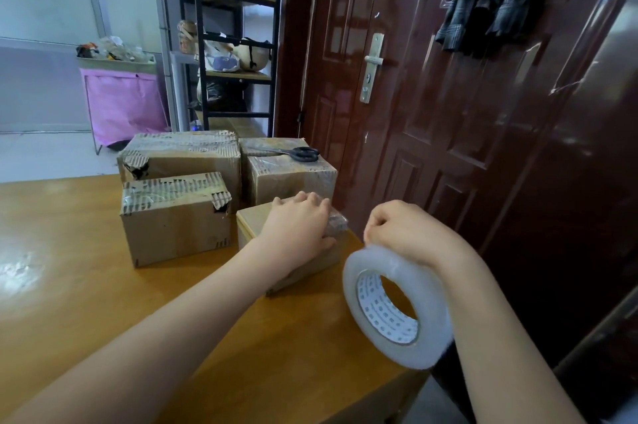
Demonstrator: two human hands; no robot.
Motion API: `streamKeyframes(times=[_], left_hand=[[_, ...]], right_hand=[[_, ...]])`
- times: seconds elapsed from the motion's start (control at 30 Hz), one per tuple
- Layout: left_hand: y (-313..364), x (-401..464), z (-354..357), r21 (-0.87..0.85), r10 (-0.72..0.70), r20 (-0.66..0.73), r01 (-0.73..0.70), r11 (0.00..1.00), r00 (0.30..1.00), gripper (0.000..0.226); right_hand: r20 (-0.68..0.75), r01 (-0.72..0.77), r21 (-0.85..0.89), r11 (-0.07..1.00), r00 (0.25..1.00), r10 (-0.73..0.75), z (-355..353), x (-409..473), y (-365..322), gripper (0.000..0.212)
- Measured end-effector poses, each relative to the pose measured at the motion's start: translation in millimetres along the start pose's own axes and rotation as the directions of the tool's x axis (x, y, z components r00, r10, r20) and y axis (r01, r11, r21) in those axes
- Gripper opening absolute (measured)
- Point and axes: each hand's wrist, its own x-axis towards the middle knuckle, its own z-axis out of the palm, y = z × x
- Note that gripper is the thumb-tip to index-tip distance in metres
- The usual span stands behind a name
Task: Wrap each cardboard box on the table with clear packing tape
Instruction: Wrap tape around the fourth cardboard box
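Several cardboard boxes stand on the wooden table (86, 285). My left hand (297, 226) lies flat on top of the nearest small box (252, 220), fingers straight, pressing it down. A strip of clear tape shows at that box's right end (336, 223). My right hand (404, 230) grips the big roll of clear packing tape (397, 306), held in the air just right of the box near the table's right edge. Three other boxes, a front left box (176, 226), a back left box (183, 154) and a back right box (293, 175), carry torn, shiny tape.
Black-handled scissors (297, 152) lie on top of the back right box. A dark red door (448, 113) stands close on the right. Behind the table are a black shelf unit (234, 43) and a pink-draped stand (121, 102).
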Motion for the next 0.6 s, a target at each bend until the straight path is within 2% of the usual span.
streamKeyframes(times=[0.17, 0.3, 0.43, 0.53, 0.6], left_hand=[[2.3, -1.5, 1.6, 0.064, 0.027, 0.01, -0.028, 0.998, 1.0, 0.076], [3.0, 5.8, -2.5, -0.081, -0.052, -0.055, 0.048, 0.996, 0.997, 0.063], [16.6, 10.5, -1.6, -0.001, -0.115, -0.157, 0.117, 0.993, 0.981, 0.048], [24.4, 7.2, 4.5, 0.091, -0.135, -0.105, 0.145, 0.985, 0.985, 0.043], [22.8, 4.7, 5.9, 0.069, -0.126, -0.017, 0.127, 0.99, 0.992, 0.046]], right_hand=[[0.0, 0.007, -0.052, 0.999, 1.0, -0.007, 5.4, 9.4, -5.8, 0.018], [0.011, -0.001, -0.075, 0.997, 1.0, 0.002, 5.4, 12.4, -5.5, 0.014], [0.012, -0.004, -0.077, 0.997, 1.0, 0.005, 6.3, 13.4, -5.8, 0.016], [0.018, -0.009, -0.076, 0.997, 1.0, 0.01, 6.3, 15.0, -6.7, 0.017], [0.024, -0.01, -0.08, 0.997, 1.0, 0.012, 6.0, 15.7, -7.2, 0.018]])
